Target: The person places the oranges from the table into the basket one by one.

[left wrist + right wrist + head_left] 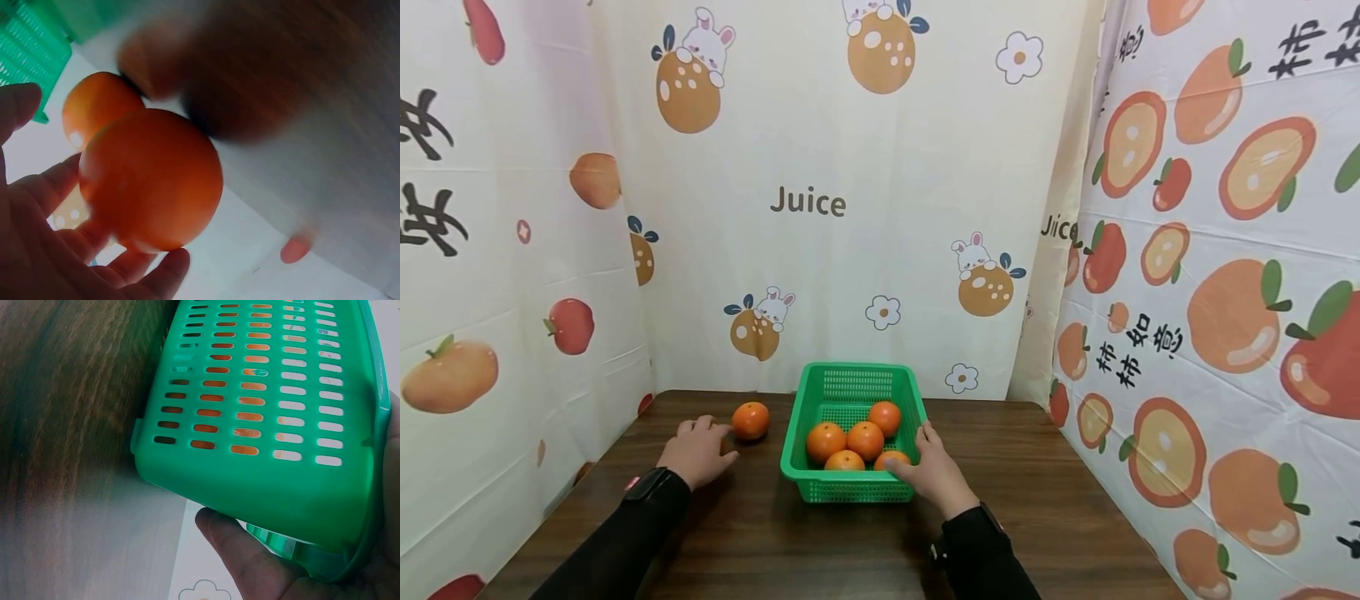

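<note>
1. Desk (1045,492): dark wood-grain top, enclosed on three sides by fruit-printed curtains (820,200).
2. Basket (850,417): green perforated plastic, standing at mid-desk toward the far edge. It looks light and slightly flexible; its rolled rim is the natural place to take hold.
3. Right hand (934,471): grips the basket's near right corner, the thumb curled under the rim in the right wrist view and the fingers over it.
4. Left hand (697,450): lies on the desk left of the basket, fingers loosely spread and cupped against the loose orange, not closed round it.
5. Loose orange (750,420): rests on the desk between the left hand and the basket's left wall, touching the fingertips. It seems firm, smooth and liable to roll, so a whole-hand grasp round its middle would suit it best.
6. Oranges in the basket (865,439): five, clustered toward the near right.
</note>
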`<state>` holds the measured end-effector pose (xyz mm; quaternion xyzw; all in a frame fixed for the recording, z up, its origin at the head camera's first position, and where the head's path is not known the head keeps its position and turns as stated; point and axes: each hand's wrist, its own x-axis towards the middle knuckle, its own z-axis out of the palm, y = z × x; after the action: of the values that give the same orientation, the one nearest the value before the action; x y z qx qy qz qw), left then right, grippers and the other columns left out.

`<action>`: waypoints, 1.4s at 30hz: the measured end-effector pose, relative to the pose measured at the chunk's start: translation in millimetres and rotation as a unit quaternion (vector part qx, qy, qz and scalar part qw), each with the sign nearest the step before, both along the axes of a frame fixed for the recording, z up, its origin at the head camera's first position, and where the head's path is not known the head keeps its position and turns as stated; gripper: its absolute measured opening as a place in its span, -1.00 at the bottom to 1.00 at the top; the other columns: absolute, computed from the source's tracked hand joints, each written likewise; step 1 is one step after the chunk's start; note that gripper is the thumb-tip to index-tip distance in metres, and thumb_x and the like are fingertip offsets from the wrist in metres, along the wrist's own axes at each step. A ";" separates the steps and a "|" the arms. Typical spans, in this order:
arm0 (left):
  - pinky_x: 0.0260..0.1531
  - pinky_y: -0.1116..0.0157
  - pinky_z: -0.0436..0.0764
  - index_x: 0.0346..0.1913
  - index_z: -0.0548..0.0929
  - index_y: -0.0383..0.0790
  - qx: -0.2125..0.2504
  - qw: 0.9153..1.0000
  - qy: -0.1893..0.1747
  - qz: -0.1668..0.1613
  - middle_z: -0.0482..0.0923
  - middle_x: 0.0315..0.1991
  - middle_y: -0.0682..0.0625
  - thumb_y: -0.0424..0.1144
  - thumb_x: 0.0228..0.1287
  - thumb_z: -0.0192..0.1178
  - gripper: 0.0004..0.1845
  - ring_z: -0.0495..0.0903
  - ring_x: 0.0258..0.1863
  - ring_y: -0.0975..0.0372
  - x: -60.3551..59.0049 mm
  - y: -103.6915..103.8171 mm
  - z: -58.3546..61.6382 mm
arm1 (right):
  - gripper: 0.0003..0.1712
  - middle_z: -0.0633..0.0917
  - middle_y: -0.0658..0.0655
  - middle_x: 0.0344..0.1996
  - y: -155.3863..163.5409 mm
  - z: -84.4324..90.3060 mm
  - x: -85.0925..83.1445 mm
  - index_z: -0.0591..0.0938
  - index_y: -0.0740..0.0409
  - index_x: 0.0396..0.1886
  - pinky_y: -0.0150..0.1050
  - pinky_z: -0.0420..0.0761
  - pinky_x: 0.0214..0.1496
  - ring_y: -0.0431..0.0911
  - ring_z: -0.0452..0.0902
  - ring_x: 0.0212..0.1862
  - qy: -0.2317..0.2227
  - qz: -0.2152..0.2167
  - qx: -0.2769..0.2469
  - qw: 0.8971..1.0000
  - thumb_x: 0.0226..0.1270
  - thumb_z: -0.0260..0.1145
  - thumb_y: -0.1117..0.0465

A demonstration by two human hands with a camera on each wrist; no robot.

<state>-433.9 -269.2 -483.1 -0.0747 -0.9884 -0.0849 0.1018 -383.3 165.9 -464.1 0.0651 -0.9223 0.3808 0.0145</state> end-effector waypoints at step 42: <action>-0.03 -0.11 0.61 0.04 0.70 -0.26 0.074 0.992 -0.096 -0.025 0.71 -0.20 -0.07 -0.01 0.31 0.42 -0.58 0.61 -0.23 0.08 -15.0 7.7 2.3 | 0.16 -0.02 0.28 0.75 -0.8 1.7 1.1 0.13 0.34 0.70 0.32 0.35 0.55 0.34 0.17 0.65 -0.001 -0.006 0.003 1.000 0.46 0.38 -0.30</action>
<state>-448.9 -261.5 -480.8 -0.0828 -0.9825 -0.1667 0.0099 -382.1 165.0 -462.4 0.0590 -0.9237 0.3782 0.0163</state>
